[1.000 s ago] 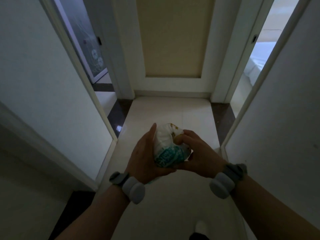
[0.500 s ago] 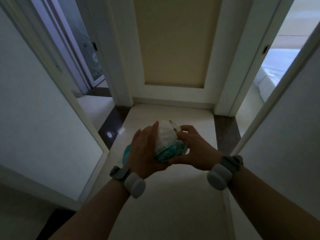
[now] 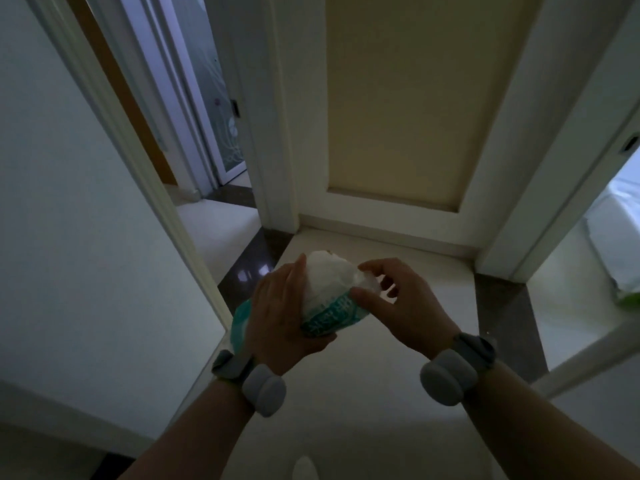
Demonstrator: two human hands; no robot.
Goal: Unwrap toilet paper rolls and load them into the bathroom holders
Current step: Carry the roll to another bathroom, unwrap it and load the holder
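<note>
At the centre of the frame I see the white toilet paper roll (image 3: pixel 325 280) in its crinkled teal-printed plastic wrapper (image 3: pixel 329 318), held above the pale tiled floor (image 3: pixel 363 427). The left hand (image 3: pixel 277 317) curls round its side, gripping it. The right hand (image 3: pixel 405 306) pinches the wrapper's loose upper edge. A grey band (image 3: pixel 263 389) circles each wrist.

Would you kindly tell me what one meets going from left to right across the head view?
White wall → left hand → wrapped toilet paper roll → right hand → door frame.
</note>
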